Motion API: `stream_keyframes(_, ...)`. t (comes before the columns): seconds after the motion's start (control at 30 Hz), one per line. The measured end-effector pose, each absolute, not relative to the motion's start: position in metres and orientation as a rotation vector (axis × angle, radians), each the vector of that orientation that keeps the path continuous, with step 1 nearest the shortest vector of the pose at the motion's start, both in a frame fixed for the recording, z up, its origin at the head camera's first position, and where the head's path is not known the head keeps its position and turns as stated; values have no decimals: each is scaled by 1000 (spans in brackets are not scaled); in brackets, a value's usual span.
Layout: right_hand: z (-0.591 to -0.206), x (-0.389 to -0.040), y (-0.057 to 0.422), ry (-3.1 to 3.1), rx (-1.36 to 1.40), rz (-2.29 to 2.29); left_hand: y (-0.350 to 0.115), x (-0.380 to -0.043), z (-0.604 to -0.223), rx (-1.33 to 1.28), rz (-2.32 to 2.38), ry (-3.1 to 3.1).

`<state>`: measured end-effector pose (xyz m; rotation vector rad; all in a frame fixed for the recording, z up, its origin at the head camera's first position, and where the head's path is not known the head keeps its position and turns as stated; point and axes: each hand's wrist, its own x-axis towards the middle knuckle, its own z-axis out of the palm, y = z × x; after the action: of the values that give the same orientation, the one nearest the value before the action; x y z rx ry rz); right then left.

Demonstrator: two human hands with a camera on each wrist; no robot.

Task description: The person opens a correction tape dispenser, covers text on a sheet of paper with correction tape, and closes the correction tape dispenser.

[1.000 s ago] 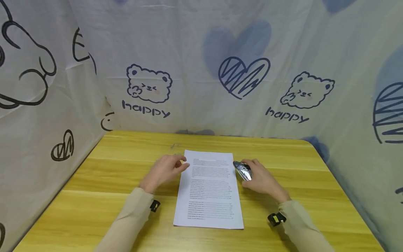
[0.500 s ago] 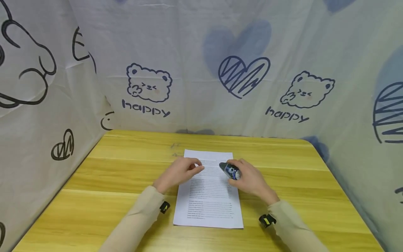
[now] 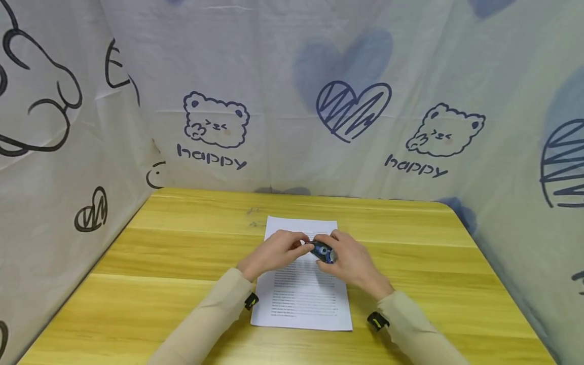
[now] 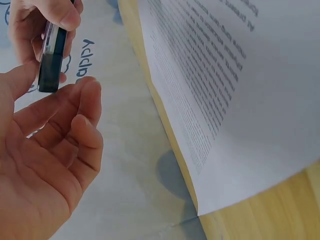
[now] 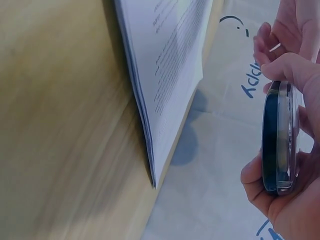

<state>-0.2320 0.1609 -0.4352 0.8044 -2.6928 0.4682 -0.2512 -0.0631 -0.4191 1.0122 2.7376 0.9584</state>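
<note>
A dark, teardrop-shaped correction tape (image 3: 323,251) with a clear casing and a blue printed picture is held over the stack of printed paper (image 3: 303,304). My right hand (image 3: 351,261) grips it along its edges between thumb and fingers, its narrow end pointing left. My left hand (image 3: 276,253) has come to that narrow end, thumb and forefinger about the tip. In the left wrist view the correction tape (image 4: 52,57) shows edge-on, the left thumb passing behind its end and the other fingers curled below. The right wrist view shows the correction tape (image 5: 278,140) edge-on too.
The paper lies on a yellow wood-grain table (image 3: 159,263). A pale cloth (image 3: 283,61) printed with hearts and bears hangs behind and on both sides. Black bands (image 3: 378,320) sit at both sleeve cuffs.
My right hand has carried the correction tape left, from beside the paper to above it. My left hand has moved right, from the paper's left edge to the correction tape's tip.
</note>
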Motion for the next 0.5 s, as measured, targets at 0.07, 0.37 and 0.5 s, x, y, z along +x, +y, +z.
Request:
stream_keyframes(0.07, -435, -231, 159, -2669, 826, 450, -63, -251, -420, 1022, 978, 2713)
stream_keyframes(0.37, -435, -229, 156, -2628, 867, 409, -61, -251, -422, 979, 1109, 2600)
stream_keyframes(0.5, -435, -228, 157, -2612, 874, 401, -59, -251, -422, 914, 1190, 2537)
